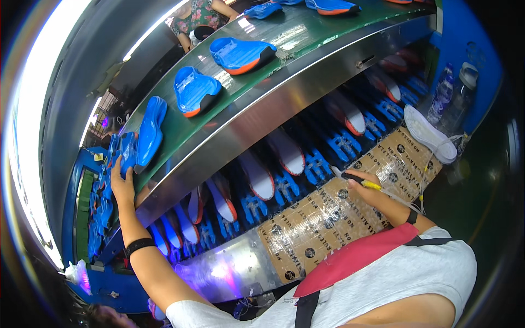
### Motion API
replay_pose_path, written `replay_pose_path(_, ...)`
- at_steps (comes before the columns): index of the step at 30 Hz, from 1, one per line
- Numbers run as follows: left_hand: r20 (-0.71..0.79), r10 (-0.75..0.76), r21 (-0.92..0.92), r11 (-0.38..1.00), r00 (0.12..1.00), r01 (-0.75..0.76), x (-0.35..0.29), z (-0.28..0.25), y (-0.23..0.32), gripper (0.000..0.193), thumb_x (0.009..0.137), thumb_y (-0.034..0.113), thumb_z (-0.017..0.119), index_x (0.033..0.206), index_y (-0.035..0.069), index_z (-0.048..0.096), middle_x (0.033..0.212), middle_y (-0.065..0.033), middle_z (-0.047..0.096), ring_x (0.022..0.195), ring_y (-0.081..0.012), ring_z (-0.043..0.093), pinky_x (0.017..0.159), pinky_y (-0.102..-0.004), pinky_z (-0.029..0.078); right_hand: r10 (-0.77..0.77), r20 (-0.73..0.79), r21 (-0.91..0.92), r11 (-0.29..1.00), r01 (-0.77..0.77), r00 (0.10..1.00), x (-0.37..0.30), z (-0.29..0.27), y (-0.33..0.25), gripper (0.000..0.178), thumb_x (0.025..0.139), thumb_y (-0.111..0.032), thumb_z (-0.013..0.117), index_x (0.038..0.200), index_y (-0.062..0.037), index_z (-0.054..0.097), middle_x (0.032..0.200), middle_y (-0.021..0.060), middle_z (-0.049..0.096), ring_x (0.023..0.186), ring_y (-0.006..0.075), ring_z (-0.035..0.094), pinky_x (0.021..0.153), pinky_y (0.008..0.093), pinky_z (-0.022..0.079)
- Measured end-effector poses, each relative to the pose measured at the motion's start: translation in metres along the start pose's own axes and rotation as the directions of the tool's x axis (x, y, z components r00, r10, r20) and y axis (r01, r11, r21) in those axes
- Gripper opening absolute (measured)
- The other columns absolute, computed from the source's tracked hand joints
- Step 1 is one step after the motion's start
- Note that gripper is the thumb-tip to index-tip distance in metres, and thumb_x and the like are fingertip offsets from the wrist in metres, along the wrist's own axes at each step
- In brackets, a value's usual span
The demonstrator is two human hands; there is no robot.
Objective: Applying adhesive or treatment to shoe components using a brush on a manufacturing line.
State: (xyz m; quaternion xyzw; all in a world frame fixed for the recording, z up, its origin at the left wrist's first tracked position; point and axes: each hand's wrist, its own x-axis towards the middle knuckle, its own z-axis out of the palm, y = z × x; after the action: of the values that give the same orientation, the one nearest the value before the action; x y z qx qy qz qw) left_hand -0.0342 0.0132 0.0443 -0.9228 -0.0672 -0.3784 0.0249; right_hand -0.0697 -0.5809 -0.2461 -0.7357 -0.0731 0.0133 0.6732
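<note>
At the left end of the green belt, my left hand (pixel 122 180) closes on the lower end of a blue shoe sole (pixel 128 148). Another blue sole (pixel 151 131) lies just right of it on the belt. My right hand (pixel 365 185) is wrapped round a slim corded tool (pixel 358 179) with a black and yellow handle. The tool's pale tip points left, above the cardboard-covered ledge (pixel 328 218); its exact kind I cannot tell. A cord runs from it past my right wrist.
More blue and orange soles (pixel 240 54) lie along the green conveyor belt (pixel 290 41). Below its metal edge (pixel 262 109), several white-faced soles (pixel 257 177) sit between blue holders (pixel 284 188). A white sole (pixel 429 134) and two bottles (pixel 441 95) are at right. A person (pixel 199 16) is across the belt.
</note>
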Motion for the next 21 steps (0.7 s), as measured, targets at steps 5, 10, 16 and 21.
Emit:
replay_pose_path(5, 0.022, -0.346, -0.614, 0.736, 0.938, 0.286, 0.009, -0.016, 0.043, 0.050, 0.090, 0.030, 0.054, 0.135, 0.011, 0.044, 0.116, -0.0194, 0.056, 0.112, -0.0267, 0.051, 0.094, -0.0358, 0.038, 0.003, 0.020, 0.034, 0.999, -0.004, 1.000, -0.002, 0.001, -0.004, 0.034, 0.084, -0.011, 0.061, 0.116, 0.0001, 0.059, 0.097, 0.0100, 0.066, 0.083, 0.0120, 0.062, 0.075, 0.0251, 0.048)
replay_pose_path(10, 0.389, -0.269, -0.502, 0.740, 0.881, 0.448, 0.003, -0.028, 0.110, 0.090, 0.076, 0.039, 0.069, 0.144, 0.004, 0.021, 0.115, -0.0176, 0.056, 0.093, -0.0249, 0.058, 0.083, -0.0317, 0.045, -0.009, 0.027, 0.036, 0.999, 0.008, 1.000, -0.007, -0.001, -0.004, 0.033, 0.085, -0.010, 0.060, 0.116, 0.0006, 0.059, 0.096, 0.0101, 0.066, 0.082, 0.0120, 0.062, 0.074, 0.0246, 0.048)
replay_pose_path(16, 0.319, -0.226, -0.393, 0.852, 0.920, 0.345, 0.011, -0.012, 0.154, 0.092, 0.071, 0.027, 0.074, 0.143, 0.001, 0.022, 0.126, -0.0205, 0.050, 0.092, -0.0231, 0.059, 0.078, -0.0299, 0.047, -0.064, 0.030, -0.043, 0.997, 0.066, 0.997, -0.009, -0.005, -0.003, 0.033, 0.085, -0.011, 0.060, 0.116, 0.0006, 0.058, 0.099, 0.0099, 0.065, 0.081, 0.0122, 0.061, 0.073, 0.0250, 0.048)
replay_pose_path(21, 0.130, -0.186, -0.286, 0.933, 0.974, 0.217, 0.019, 0.000, 0.156, 0.085, 0.077, 0.041, 0.067, 0.139, -0.002, 0.029, 0.137, -0.0238, 0.039, 0.122, -0.0334, 0.044, 0.098, -0.0368, 0.036, -0.048, 0.021, 0.039, 0.998, 0.047, 0.999, -0.013, -0.006, -0.001, 0.033, 0.085, -0.016, 0.062, 0.114, -0.0011, 0.060, 0.093, 0.0091, 0.067, 0.079, 0.0114, 0.063, 0.073, 0.0246, 0.049)
